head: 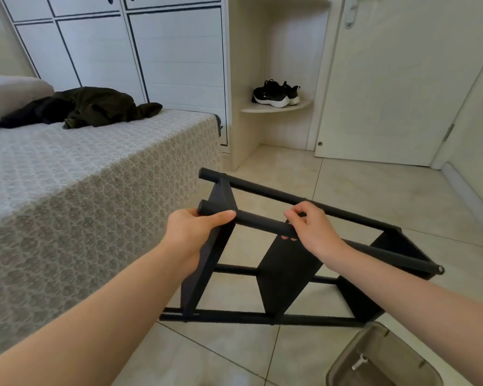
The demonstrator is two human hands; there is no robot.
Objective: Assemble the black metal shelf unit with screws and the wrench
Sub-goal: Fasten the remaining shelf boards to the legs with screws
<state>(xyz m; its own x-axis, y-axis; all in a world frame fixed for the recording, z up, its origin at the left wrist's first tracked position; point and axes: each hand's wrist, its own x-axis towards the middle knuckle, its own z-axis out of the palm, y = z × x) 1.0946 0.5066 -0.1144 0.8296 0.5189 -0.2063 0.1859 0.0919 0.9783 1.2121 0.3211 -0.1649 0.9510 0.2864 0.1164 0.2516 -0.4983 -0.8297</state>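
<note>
While the black metal shelf unit (287,274) lies on its side on the beige tiled floor (374,196), just beside the bed with the grey patterned cover (67,190), both hands hold its near upper tube (260,222).

Head view:
- Left hand (198,229): fingers and thumb wrapped round the tube's left end, against the end panel.
- Right hand (314,231): fingers curled over the same tube at mid-length, above the middle of 3 flat panels.
- Grey plastic bin (402,355), lower right, holds a small pale T-shaped tool (359,362).
- Dark clothes (95,107) lie on the bed.
- 2 black sneakers (275,93) sit on a corner shelf (299,105).
</note>
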